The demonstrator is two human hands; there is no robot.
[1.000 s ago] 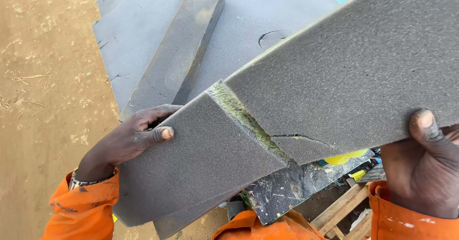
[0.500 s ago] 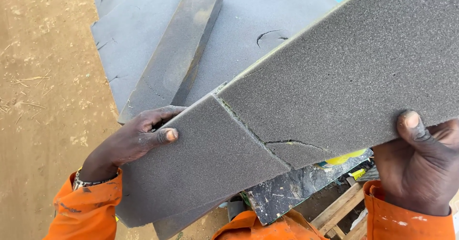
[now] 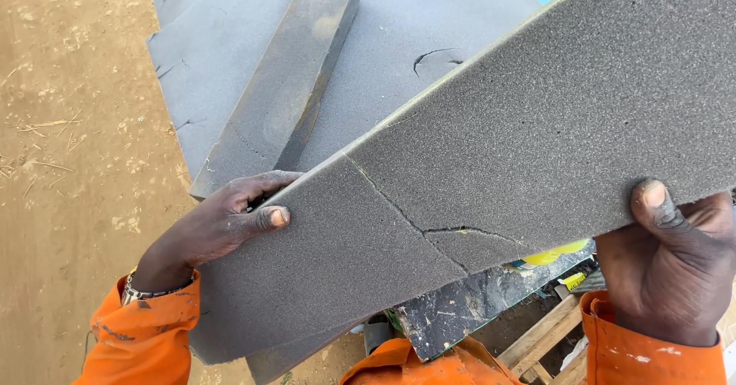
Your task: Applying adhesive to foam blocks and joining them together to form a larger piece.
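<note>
Grip first: our left hand (image 3: 218, 228) is clamped on the near-left edge of the grey foam slab (image 3: 491, 170), thumb on top, and our right hand (image 3: 675, 266) pinches its lower right edge, thumb on top too, so both hands are shut on it. Slab's held up in front of us, tilted, w/ a crack running diagonally across the middle and a branch toward the right. Under it there's more grey foam sheets (image 3: 399, 40) w/ a thick foam block (image 3: 287, 78) lying on top, sandy ground (image 3: 69, 140) on the left.
</note>
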